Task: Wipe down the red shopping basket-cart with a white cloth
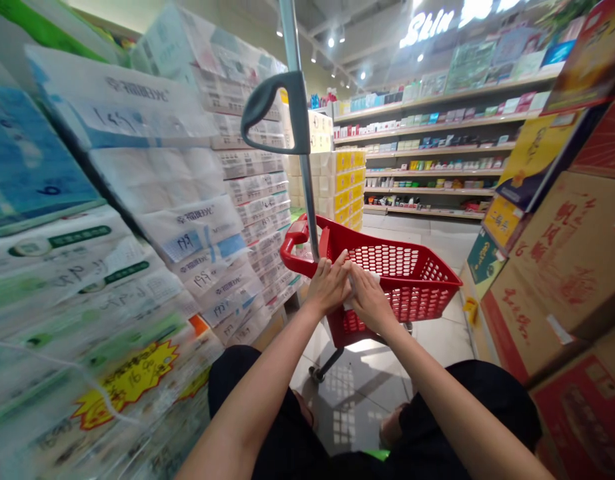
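My left hand (330, 285) and my right hand (371, 301) meet in front of me, pressed together around a small white piece (361, 279) that I cannot make out. Only its edges show between the palms. The left fingers lie straight and side by side against it, and the right hand curls over it. Both hands hover at the near rim of a red plastic shopping basket (412, 280) on wheels. Its grey pull handle (280, 110) on a metal pole rises just left of my hands. My knees in black trousers are low in view.
Tall stacks of wrapped tissue-paper packs (152, 213) wall the left side. Brown and red cartons (562, 267) line the right. The tiled aisle floor (437, 233) runs ahead to shelves of bottles and boxes (432, 160) and a yellow-and-white stacked display (344, 183).
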A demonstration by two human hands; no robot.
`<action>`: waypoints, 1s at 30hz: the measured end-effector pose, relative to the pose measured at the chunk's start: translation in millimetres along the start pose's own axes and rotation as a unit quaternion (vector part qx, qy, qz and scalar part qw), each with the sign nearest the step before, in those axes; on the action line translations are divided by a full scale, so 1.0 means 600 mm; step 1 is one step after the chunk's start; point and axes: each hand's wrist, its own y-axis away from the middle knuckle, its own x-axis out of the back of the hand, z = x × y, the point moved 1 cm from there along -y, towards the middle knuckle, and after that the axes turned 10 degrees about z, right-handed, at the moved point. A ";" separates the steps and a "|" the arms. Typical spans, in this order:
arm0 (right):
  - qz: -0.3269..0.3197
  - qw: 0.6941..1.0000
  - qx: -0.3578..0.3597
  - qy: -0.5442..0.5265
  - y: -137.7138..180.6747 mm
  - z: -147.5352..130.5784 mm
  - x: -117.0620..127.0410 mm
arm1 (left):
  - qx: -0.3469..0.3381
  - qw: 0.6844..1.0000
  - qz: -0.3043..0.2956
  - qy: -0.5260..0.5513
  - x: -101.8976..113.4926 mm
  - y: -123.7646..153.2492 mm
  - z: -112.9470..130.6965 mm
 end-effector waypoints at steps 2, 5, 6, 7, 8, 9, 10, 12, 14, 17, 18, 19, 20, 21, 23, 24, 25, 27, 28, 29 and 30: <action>-0.009 1.000 0.006 0.003 0.014 0.029 0.016 | -0.001 1.000 0.001 -0.001 0.003 0.002 -0.004; -0.016 0.998 -0.030 0.051 0.043 0.083 0.039 | -0.003 1.000 0.002 0.000 0.005 0.003 -0.007; -0.018 0.996 -0.045 0.069 0.052 0.098 0.044 | -0.001 1.000 0.002 0.001 0.005 0.003 -0.007; -0.020 0.994 -0.058 0.085 0.058 0.110 0.046 | 0.002 1.000 0.002 0.003 0.005 0.003 -0.007; -0.021 0.992 -0.070 0.099 0.062 0.118 0.047 | 0.003 1.000 0.001 0.007 0.005 0.003 -0.006; -0.021 0.990 -0.081 0.110 0.064 0.120 0.046 | 0.003 1.000 0.000 0.012 0.005 0.003 -0.005; -0.019 0.989 -0.092 0.115 0.062 0.118 0.043 | 0.003 1.000 -0.001 0.017 0.004 0.003 -0.003; -0.012 0.989 -0.105 0.107 0.051 0.099 0.034 | 0.004 1.000 0.000 0.025 0.004 0.002 0.000; -0.006 0.993 -0.097 0.069 0.032 0.064 0.023 | 0.007 1.000 0.000 0.027 0.003 0.001 0.002; -0.002 0.998 -0.058 -0.018 0.003 0.010 0.011 | 0.011 1.000 -0.003 0.018 0.005 0.000 0.002; -0.001 0.998 -0.050 -0.049 -0.005 -0.001 0.010 | 0.013 1.000 -0.003 0.014 0.005 0.000 0.001; 0.000 0.996 -0.047 -0.079 -0.010 -0.007 0.010 | 0.014 1.000 -0.003 0.010 0.006 0.001 0.000; 0.000 0.993 -0.049 -0.105 -0.013 -0.006 0.012 | 0.013 1.000 -0.003 0.005 0.007 0.001 -0.001; 0.000 0.991 -0.056 -0.123 -0.014 0.001 0.015 | 0.011 1.000 -0.004 0.001 0.008 0.002 -0.002; -0.001 0.989 -0.079 -0.122 -0.007 0.031 0.024 | 0.002 1.000 -0.010 -0.008 0.008 0.005 -0.003; -0.003 0.991 -0.091 -0.098 -0.001 0.052 0.029 | -0.002 1.000 -0.014 -0.012 0.008 0.006 -0.003; -0.005 0.993 -0.102 -0.060 0.007 0.074 0.033 | -0.005 1.000 -0.016 -0.015 0.008 0.007 -0.004; -0.014 0.994 -0.109 0.027 0.025 0.115 0.041 | -0.008 1.000 -0.020 -0.019 0.008 0.009 -0.008; -0.018 0.992 -0.108 0.064 0.033 0.131 0.044 | -0.013 1.000 -0.021 -0.018 0.009 0.009 -0.011; -0.021 0.990 -0.105 0.091 0.040 0.144 0.047 | -0.020 0.999 -0.022 -0.017 0.010 0.008 -0.014; -0.024 0.989 -0.102 0.108 0.045 0.153 0.048 | -0.030 0.999 -0.024 -0.017 0.013 0.007 -0.016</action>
